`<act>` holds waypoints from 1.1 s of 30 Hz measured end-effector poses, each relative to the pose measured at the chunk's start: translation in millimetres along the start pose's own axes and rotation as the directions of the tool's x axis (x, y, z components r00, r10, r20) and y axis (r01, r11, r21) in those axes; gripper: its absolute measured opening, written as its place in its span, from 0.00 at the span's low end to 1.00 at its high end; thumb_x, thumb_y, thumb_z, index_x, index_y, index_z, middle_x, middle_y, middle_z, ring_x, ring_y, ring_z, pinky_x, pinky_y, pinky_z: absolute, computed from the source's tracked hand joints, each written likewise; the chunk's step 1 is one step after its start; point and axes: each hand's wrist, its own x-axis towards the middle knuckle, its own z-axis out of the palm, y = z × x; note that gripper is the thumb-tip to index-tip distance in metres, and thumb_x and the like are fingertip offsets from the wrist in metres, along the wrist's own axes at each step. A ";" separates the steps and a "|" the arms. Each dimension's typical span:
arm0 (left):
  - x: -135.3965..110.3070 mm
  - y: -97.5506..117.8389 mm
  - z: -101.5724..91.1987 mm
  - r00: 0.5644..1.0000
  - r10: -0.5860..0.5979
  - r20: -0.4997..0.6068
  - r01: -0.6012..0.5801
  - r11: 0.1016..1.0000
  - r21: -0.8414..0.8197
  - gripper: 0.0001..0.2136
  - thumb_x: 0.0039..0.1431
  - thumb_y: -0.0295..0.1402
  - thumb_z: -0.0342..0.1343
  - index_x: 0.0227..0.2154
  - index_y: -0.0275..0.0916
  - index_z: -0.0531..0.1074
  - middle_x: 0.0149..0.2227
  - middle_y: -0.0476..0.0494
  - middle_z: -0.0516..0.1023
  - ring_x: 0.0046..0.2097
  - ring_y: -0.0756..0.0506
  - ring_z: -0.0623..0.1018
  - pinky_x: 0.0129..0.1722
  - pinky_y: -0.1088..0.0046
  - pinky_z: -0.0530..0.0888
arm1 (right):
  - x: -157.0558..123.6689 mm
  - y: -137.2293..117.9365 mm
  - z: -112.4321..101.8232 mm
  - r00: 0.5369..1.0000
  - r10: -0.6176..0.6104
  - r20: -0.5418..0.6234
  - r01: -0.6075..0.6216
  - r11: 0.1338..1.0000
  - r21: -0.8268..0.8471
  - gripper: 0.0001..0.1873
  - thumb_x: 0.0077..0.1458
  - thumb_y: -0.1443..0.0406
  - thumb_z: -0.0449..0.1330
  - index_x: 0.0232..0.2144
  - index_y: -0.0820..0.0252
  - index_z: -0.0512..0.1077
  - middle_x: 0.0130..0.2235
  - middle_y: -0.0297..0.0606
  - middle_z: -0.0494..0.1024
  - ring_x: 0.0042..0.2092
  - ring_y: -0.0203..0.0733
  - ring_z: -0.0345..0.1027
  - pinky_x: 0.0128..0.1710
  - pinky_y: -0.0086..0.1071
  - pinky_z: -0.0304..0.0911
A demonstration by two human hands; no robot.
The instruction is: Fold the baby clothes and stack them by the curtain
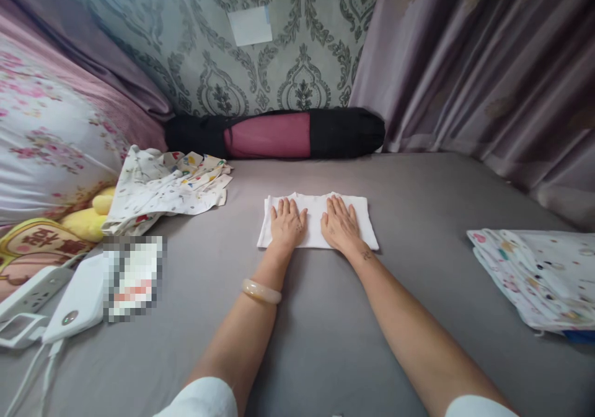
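Grey sheet (418,200), spread wide. Black-and-pink roll (274,136), laid across its far edge. Patterned cloths (539,274), stacked at the person's right. White cloth (313,211), folded, mid-sheet. Left hand (287,226) and right hand (341,225), both palm-down on it, fingers lightly parted. Pale bangle (261,291), left forearm.

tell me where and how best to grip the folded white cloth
Probably by its two short ends, coming from left and right: the folded white cloth lies flat and wide, its ends bare outside the left hand and right hand.
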 end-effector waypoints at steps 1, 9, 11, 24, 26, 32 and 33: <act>-0.3 -0.8 -0.7 1.000 -0.003 -0.016 0.003 1.000 0.007 0.30 0.69 0.43 0.33 0.64 0.25 0.57 0.67 0.30 0.58 0.69 0.36 0.56 0.67 0.52 0.52 | 0.4 1.2 -0.5 1.000 0.009 -0.013 -0.009 1.000 -0.002 0.31 0.65 0.64 0.39 0.66 0.74 0.52 0.69 0.48 0.51 0.70 0.48 0.41 0.68 0.49 0.36; 0.6 -9.9 -2.5 0.995 -0.104 -0.006 0.104 0.994 0.027 0.33 0.69 0.45 0.33 0.63 0.19 0.56 0.66 0.24 0.57 0.69 0.33 0.53 0.67 0.51 0.50 | 0.3 5.8 0.6 0.997 0.075 0.004 -0.075 0.997 -0.035 0.32 0.65 0.63 0.38 0.66 0.75 0.52 0.69 0.50 0.50 0.69 0.49 0.42 0.67 0.49 0.37; 1.0 -10.5 -2.2 0.995 -0.102 0.003 0.102 0.994 0.027 0.33 0.69 0.45 0.32 0.63 0.19 0.56 0.66 0.23 0.56 0.69 0.33 0.53 0.67 0.51 0.50 | -0.5 5.5 1.4 0.997 0.076 0.014 -0.076 0.997 -0.035 0.32 0.65 0.63 0.38 0.66 0.75 0.52 0.69 0.49 0.50 0.69 0.49 0.42 0.67 0.49 0.37; -0.8 -11.5 -7.7 0.995 -0.097 -0.028 0.097 0.995 0.002 0.32 0.69 0.44 0.33 0.63 0.22 0.58 0.66 0.24 0.57 0.69 0.34 0.55 0.67 0.48 0.49 | 0.0 11.3 -0.8 0.997 0.082 0.007 -0.082 0.997 -0.009 0.31 0.66 0.63 0.39 0.66 0.75 0.52 0.69 0.50 0.51 0.69 0.49 0.42 0.67 0.49 0.35; -1.0 -13.4 -7.8 0.992 -0.104 -0.071 0.105 0.994 0.010 0.31 0.69 0.44 0.32 0.63 0.22 0.57 0.66 0.25 0.57 0.69 0.35 0.56 0.67 0.48 0.48 | 0.2 14.6 -2.1 0.994 0.105 -0.018 -0.105 0.994 -0.030 0.31 0.66 0.63 0.39 0.66 0.75 0.51 0.69 0.51 0.51 0.69 0.50 0.42 0.67 0.50 0.35; -0.7 -19.2 -5.3 0.993 -0.120 0.007 0.119 0.993 0.023 0.32 0.69 0.44 0.32 0.64 0.22 0.57 0.67 0.26 0.54 0.69 0.35 0.53 0.67 0.49 0.49 | 0.6 23.6 0.4 0.989 0.146 0.011 -0.145 0.988 -0.058 0.32 0.67 0.62 0.37 0.66 0.78 0.52 0.69 0.52 0.52 0.70 0.51 0.40 0.67 0.50 0.35; -0.6 -19.6 -5.1 0.993 -0.120 0.016 0.120 0.992 0.027 0.32 0.69 0.44 0.31 0.64 0.22 0.56 0.68 0.26 0.54 0.69 0.35 0.53 0.67 0.49 0.49 | 0.6 24.0 1.0 0.990 0.144 0.015 -0.143 0.988 -0.058 0.32 0.66 0.62 0.37 0.66 0.78 0.52 0.69 0.52 0.51 0.70 0.51 0.40 0.67 0.50 0.35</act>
